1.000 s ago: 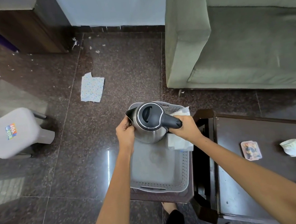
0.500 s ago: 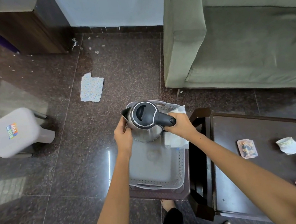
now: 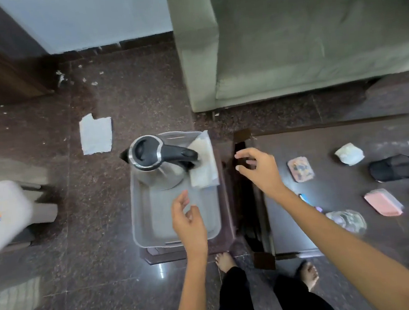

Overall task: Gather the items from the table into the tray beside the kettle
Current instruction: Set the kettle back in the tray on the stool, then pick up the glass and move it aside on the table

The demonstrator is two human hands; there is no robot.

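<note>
- both hands empty, fingers loosely open: left hand (image 3: 188, 221) over tray (image 3: 139, 211), right hand (image 3: 259, 169) near bench (image 3: 322, 143) edge.
- kettle (image 3: 157, 164) and tissue (image 3: 203, 165) crowd the tray's far end.
- items, e.g. pink pouch (image 3: 383, 202), lie on the bench.
- risk: carried items could clip the kettle handle; space looks tight.

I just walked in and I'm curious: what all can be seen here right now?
kettle: one, steel and black, in the tray's far end
tray: one, grey, on a low stand
white cloth: one, in the tray beside the kettle
table: one, dark brown, right of the tray
small items on the table: about eight, among them a pink case and a black pouch
sofa: one, grey-green, far side
stool: one, pale, left
paper scrap: one, on the floor
left hand: open, over the tray
right hand: open, at the table's edge
</note>
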